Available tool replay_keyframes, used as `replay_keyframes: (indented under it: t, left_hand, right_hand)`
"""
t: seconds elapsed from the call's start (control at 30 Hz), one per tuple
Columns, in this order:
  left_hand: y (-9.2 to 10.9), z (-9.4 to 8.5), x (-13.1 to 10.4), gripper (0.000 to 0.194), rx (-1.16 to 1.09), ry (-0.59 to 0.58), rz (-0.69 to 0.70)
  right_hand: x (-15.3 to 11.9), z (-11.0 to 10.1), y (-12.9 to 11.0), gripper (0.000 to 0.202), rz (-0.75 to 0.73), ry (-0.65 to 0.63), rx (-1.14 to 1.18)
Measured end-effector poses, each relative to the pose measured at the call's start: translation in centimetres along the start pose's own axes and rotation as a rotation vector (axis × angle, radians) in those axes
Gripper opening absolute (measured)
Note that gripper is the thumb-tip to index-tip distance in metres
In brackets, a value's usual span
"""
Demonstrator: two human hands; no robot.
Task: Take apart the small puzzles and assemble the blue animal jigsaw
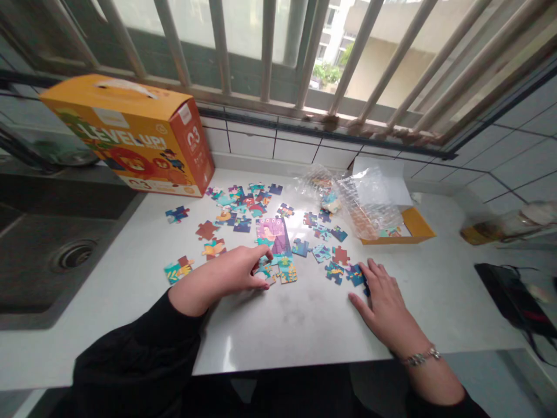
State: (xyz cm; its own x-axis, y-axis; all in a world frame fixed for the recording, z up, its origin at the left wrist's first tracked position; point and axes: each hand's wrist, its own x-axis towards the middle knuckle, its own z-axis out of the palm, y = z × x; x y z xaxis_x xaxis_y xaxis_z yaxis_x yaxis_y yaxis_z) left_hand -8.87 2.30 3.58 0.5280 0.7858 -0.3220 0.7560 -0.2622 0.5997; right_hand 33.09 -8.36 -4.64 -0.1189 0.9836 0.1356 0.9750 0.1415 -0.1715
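Joined puzzle section: on the tabletop (252, 342), between the two hands, directly to the right of the left hand (237, 270), which is the nearer one.
Long axis of section (275, 235): runs far to near, the near end leaning slightly right; purple part points far, yellow plants point near.
Left hand: thumb and forefinger are bent around the near-left piece (267, 275); I cannot tell if they pinch it.
Right hand (385, 299): fingers loosely extended, thumb apart, touching dark blue pieces (355, 275), well right of the section.
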Motion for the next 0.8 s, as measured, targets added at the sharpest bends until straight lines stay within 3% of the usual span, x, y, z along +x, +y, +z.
replay_keyframes:
  t: [0.07,0.17,0.37,0.53,0.63,0.8]
  left_hand:
    - [0.3,0.1,0.3,0.043,0.072,0.076,0.015]
    - [0.3,0.3,0.7,0.037,0.133,0.215,0.112]
    - [-1.1,0.9,1.3,0.03,0.126,0.163,0.241]
    - [-1.5,1.1,1.6,0.063,0.222,0.267,0.324]
    - [-1.8,1.4,1.6,0.088,0.283,0.23,0.262]
    - [-2.8,1.7,1.0,0.084,0.294,0.146,0.205]
  right_hand:
    - [-0.2,0.5,-0.3,0.083,-0.015,-0.006,0.014]
    - [1.7,0.9,-2.2,0.097,-0.057,-0.024,0.045]
    - [6.2,1.8,-5.4,0.105,-0.057,-0.106,0.019]
    - [8.6,2.0,-6.6,0.095,-0.069,-0.122,0.009]
    - [10.5,2.0,-7.8,0.091,-0.097,-0.139,0.016]
    - [13.9,2.3,-9.7,0.085,-0.101,-0.136,0.03]
